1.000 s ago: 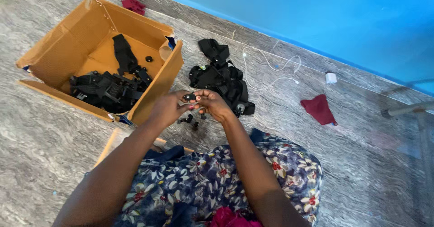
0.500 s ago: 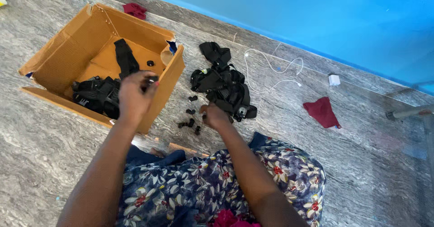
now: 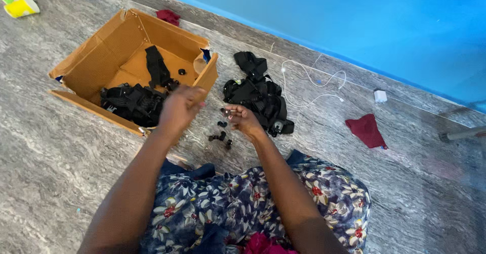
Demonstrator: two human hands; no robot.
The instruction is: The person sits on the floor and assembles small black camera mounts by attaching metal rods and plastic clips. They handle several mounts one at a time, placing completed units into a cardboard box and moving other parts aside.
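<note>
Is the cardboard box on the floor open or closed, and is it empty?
Open and not empty: the cardboard box has its flaps spread outward, and black straps lie inside on its bottom.

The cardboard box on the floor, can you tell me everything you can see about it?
The cardboard box is brown and lies open on the grey stone-look floor, its flaps folded outward and one corner looking torn. Inside sit a heap of black straps, one long black strap and a small black round piece. A dark red cloth lies just behind it. The left hand hovers by its near corner; whether they touch is unclear.
</note>
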